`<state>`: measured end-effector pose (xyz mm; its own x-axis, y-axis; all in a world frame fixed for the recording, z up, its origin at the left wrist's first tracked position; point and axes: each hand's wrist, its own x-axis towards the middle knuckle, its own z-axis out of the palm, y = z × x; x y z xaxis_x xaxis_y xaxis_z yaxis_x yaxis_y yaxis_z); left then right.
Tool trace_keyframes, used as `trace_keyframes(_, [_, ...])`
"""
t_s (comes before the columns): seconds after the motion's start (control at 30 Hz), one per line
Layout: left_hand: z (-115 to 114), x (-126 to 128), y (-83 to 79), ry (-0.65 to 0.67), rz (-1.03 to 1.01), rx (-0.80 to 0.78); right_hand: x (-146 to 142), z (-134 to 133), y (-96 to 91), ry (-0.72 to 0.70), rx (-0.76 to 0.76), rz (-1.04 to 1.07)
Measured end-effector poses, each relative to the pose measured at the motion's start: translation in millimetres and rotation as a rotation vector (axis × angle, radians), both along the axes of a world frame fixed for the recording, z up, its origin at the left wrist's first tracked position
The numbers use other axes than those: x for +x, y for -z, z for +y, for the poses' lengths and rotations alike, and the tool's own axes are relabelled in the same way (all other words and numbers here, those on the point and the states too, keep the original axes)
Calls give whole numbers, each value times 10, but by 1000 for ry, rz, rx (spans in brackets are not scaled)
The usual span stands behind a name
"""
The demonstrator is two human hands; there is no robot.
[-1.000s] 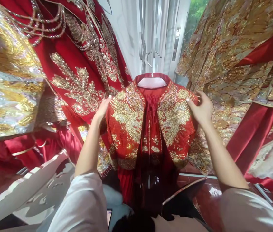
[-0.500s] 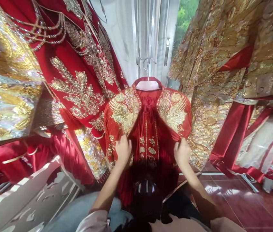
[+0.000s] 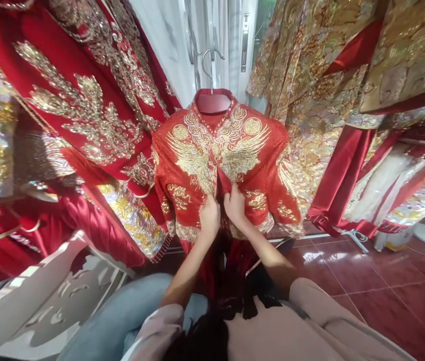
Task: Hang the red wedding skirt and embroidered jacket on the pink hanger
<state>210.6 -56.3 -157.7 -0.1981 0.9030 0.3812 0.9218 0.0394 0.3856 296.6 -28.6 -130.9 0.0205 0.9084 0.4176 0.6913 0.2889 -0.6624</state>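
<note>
A red jacket (image 3: pixel 182 175) with gold bird embroidery and a stand collar hangs in front of me on a hanger (image 3: pixel 212 62) with a metal hook. My left hand (image 3: pixel 209 214) is closed on the jacket's front edge on the left side. Close beside it, my right hand (image 3: pixel 234 204) grips the opposite front edge. The two edges meet at the chest, with a narrow gap between them lower down. Dark red cloth of an under-layer shows below the hem. My fingertips are partly hidden by my fists.
A red dress (image 3: pixel 58 70) with silver-gold beading hangs at left, and gold sequined garments (image 3: pixel 317 90) hang at right. A white carved panel (image 3: pixel 39 311) stands at lower left. Red floor tiles (image 3: pixel 348 271) show at lower right, with a metal stand foot (image 3: pixel 359 243) on them.
My hands have come together from either side, drawing the jacket fronts inward. The open front that showed the inner red garment is now mostly covered. The view has shifted somewhat.
</note>
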Motion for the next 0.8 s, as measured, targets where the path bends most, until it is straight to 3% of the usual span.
trace_keyframes(0.1, [-21, -167, 224, -18, -17, 6, 140, -27, 373, 8, 147, 50])
trace_keyframes(0.2, [-198, -185, 376, -18, -76, -32, 230, -186, 525, 65, 184, 111])
trace_keyframes(0.33, [-406, 102, 406, 140, -195, 21, 151, -470, 363, -30, 259, 247])
trace_keyframes(0.43, [-349, 362, 394, 201, -370, 6, 71, -476, 233, -106, 314, 270])
trace_keyframes(0.53, [-107, 445, 455, 128, -515, -28, 85, -188, 293, -172, 218, 247])
trace_keyframes(0.63, [92, 313, 617, 110, -618, -32, 167, 109, 504, -233, 125, 247])
trace_keyframes(0.73, [49, 70, 890, 148, -808, -65, 261, 114, 815, -338, 7, 412])
trace_keyframes(0.8, [-98, -108, 1137, 122, -977, -105, 312, -20, 1084, -266, -103, 607])
